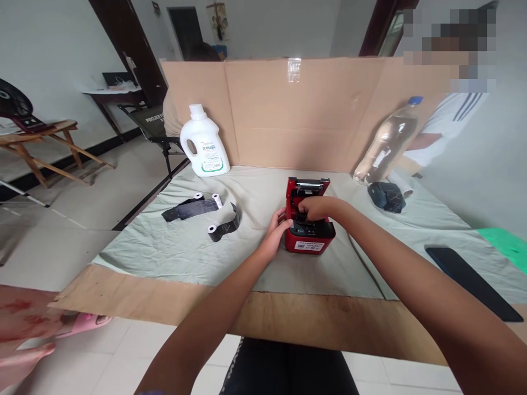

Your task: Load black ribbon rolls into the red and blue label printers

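The left hand [275, 233] grasps the side of the open printer [310, 241]. The right hand [313, 209] has its fingers inside it, their hold hidden. Left of these fingers lie rolls [214, 233] and stands a capped jug [206, 145]; right of them leans a capped bottle [389, 142].

Soft indoor light, faint shadows, wide-angle edge stretching, pixelated upper-right patch

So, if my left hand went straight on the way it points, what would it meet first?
Likely the red device: your left hand seems to touch its side, though the exact depth is unclear.
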A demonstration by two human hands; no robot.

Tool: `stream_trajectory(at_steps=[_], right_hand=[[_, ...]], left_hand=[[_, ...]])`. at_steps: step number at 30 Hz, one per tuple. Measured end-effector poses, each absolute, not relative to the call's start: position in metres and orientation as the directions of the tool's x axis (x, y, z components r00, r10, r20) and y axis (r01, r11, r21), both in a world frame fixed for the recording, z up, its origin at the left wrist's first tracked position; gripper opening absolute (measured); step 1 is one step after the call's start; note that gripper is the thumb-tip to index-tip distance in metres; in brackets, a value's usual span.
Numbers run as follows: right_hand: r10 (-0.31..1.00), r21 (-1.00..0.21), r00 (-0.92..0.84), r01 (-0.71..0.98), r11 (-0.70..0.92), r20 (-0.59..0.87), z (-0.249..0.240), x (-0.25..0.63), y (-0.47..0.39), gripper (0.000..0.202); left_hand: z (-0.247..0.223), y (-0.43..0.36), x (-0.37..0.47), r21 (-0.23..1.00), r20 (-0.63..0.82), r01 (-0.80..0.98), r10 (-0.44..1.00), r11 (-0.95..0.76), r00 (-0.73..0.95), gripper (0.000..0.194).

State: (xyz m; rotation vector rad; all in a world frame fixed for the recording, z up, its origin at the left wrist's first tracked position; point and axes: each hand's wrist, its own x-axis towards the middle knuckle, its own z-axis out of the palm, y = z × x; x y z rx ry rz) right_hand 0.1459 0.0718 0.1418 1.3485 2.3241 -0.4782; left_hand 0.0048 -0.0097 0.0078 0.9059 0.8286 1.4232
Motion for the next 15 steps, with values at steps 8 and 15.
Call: stream_trajectory(at_steps=[8,15], right_hand=[[0.760,-0.514,-0.576,0.769,0.380,-0.300,0.165,0.183,0.047,0.047],[0.810,-0.888,-0.569,0.434,0.149,-0.142,0.197,0.152,0.014,0.052]], left_hand=[[0.013,-0.009,0.004,0.893,0.017,-0.450,1.000,-0.020,-0.011,0.059],[0.015,-0.010,0.007,0.866,0.027,-0.499,1.000,-0.016,0.015,0.056]])
